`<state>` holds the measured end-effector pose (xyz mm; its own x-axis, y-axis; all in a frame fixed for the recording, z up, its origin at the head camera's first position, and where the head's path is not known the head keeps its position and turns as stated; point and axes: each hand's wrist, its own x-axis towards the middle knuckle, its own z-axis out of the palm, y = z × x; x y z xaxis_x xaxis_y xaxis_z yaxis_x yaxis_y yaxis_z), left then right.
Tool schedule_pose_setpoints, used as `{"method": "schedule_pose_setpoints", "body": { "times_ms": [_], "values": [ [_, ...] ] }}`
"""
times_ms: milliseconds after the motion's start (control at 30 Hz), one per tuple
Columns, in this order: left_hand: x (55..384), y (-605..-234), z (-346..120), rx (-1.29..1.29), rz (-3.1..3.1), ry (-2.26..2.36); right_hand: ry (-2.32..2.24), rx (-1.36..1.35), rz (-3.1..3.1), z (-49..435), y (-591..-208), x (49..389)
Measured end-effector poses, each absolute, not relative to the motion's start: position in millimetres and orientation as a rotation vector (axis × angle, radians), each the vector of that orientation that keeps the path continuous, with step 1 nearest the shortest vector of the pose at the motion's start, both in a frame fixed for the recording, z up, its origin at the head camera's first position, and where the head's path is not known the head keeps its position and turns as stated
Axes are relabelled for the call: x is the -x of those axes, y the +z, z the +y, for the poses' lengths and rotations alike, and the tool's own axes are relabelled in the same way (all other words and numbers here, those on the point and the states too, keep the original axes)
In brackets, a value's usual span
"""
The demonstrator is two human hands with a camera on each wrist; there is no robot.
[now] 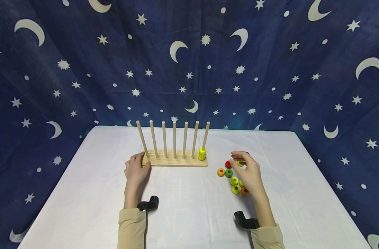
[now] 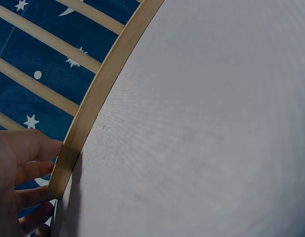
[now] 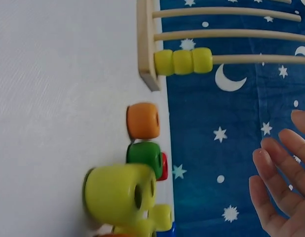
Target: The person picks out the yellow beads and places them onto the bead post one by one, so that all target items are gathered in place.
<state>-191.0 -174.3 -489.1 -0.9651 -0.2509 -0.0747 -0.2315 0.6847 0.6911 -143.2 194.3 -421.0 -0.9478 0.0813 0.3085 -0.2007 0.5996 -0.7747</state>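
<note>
So the left hand [image 1: 136, 169] had one end of the wooden rack [image 1: 172, 162] pinched, thumb in front, fingers behind. The right hand [image 1: 250, 173] was loosely spread, nothing in it that I could see. The loose beads [image 1: 234, 181] sat mostly on its thumb side, way nearer to it than to the left. The rack's long axis ran from left hand toward right, with three stacked yellow beads [image 1: 202, 154] at the end nearest the right.
</note>
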Motion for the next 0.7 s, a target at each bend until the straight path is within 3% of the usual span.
{"method": "schedule_pose_setpoints", "body": {
  "times_ms": [700],
  "values": [
    [189.2,-487.8,-173.2,-0.395,-2.853,-1.159,1.329,-0.132,-2.738,242.0,-447.5,140.7]
  ]
}}
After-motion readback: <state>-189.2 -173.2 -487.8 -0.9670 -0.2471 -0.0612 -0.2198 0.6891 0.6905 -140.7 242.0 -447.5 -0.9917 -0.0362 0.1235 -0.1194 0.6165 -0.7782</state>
